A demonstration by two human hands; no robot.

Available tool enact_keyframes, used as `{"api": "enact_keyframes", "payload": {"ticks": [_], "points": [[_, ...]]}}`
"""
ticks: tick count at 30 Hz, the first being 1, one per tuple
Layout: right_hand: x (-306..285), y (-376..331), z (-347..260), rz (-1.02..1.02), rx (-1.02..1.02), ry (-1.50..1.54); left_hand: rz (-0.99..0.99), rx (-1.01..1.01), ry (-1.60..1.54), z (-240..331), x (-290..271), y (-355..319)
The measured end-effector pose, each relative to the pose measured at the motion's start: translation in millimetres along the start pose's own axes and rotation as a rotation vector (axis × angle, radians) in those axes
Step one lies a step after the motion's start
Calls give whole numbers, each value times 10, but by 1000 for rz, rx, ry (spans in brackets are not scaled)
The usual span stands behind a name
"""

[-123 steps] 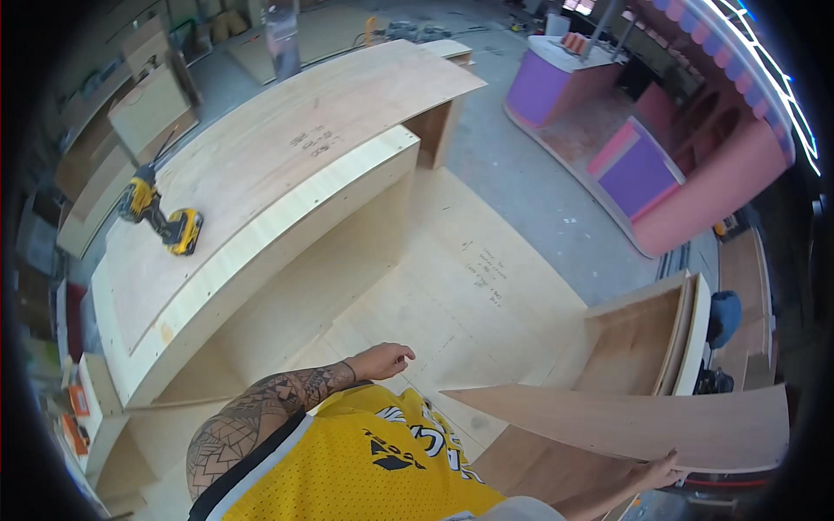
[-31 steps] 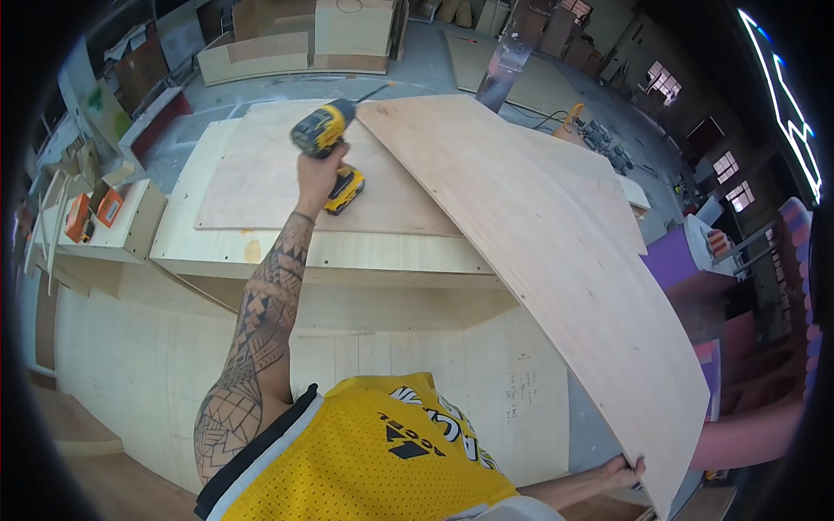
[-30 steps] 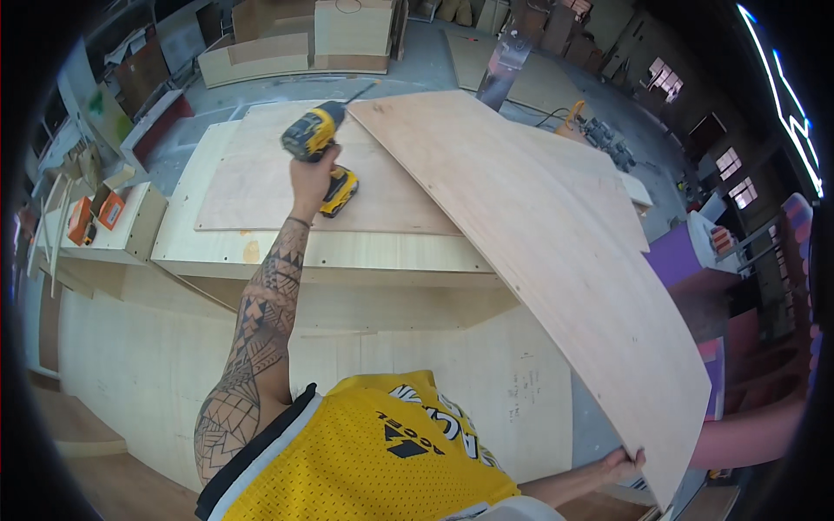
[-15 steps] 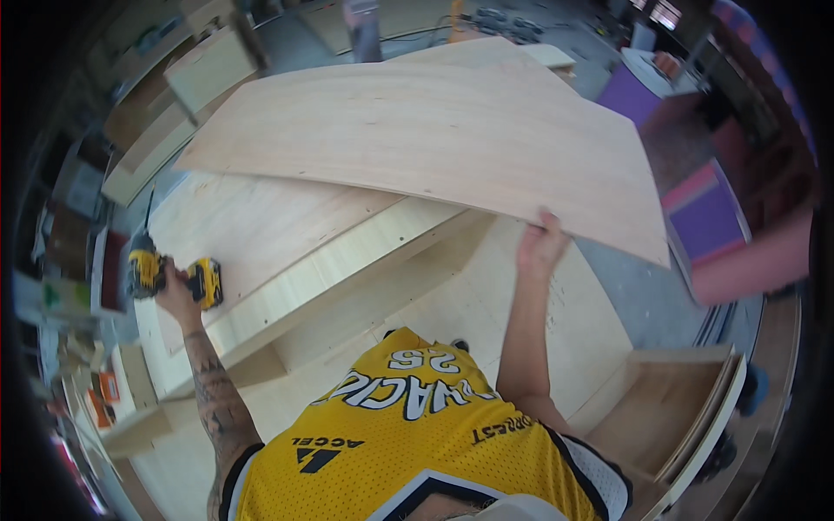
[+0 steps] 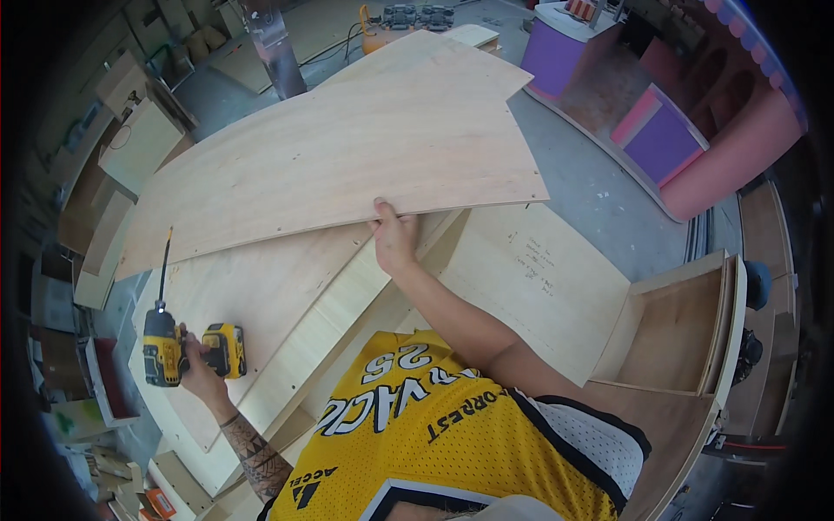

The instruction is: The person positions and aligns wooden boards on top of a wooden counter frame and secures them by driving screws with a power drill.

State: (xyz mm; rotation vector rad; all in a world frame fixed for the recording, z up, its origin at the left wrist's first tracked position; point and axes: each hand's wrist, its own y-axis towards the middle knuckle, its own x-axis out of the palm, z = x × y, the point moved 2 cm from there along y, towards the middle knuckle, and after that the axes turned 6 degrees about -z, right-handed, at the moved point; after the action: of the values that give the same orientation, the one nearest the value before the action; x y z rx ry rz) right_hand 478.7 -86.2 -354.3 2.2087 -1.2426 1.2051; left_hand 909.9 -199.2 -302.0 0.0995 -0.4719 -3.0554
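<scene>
My left hand (image 5: pixel 201 372) is closed round the handle of a yellow and black cordless drill (image 5: pixel 162 349), whose long bit points away from me. At the middle, my right hand (image 5: pixel 396 238) grips the near edge of a large plywood panel (image 5: pixel 347 148), thumb on top and fingers hidden beneath. The panel has a curved far edge and small screw holes along its near edge. It lies at an angle over another plywood sheet (image 5: pixel 287 269), which forms the top of a pale wooden cabinet-like structure (image 5: pixel 326 328); how far the two touch is hidden.
An open wooden box section (image 5: pixel 673 326) stands at the right, beside a pale board with handwriting (image 5: pixel 556 278). Purple and pink counters (image 5: pixel 665 130) stand at the far right. Wooden cabinets (image 5: pixel 143 143) line the left. An orange compressor (image 5: pixel 382 36) and a post (image 5: pixel 276 52) are at the back.
My right hand has swung the upper panel leftward, turning it over the lower sheet. The drill in my left hand has come nearer to me. My view has turned to the right.
</scene>
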Motion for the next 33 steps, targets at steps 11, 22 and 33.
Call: {"api": "enact_keyframes", "payload": {"ticks": [11,22,33], "points": [[-128,-299,-34,1,579,3,-303,61,-216,424,1627,-78],[-1083,545,-2628,122,-527,-1948,-340,176,-244,604,1975,68],[-1333,973,-1882,-133,182,-1037,-220,179,-249,643,1961,85]]}}
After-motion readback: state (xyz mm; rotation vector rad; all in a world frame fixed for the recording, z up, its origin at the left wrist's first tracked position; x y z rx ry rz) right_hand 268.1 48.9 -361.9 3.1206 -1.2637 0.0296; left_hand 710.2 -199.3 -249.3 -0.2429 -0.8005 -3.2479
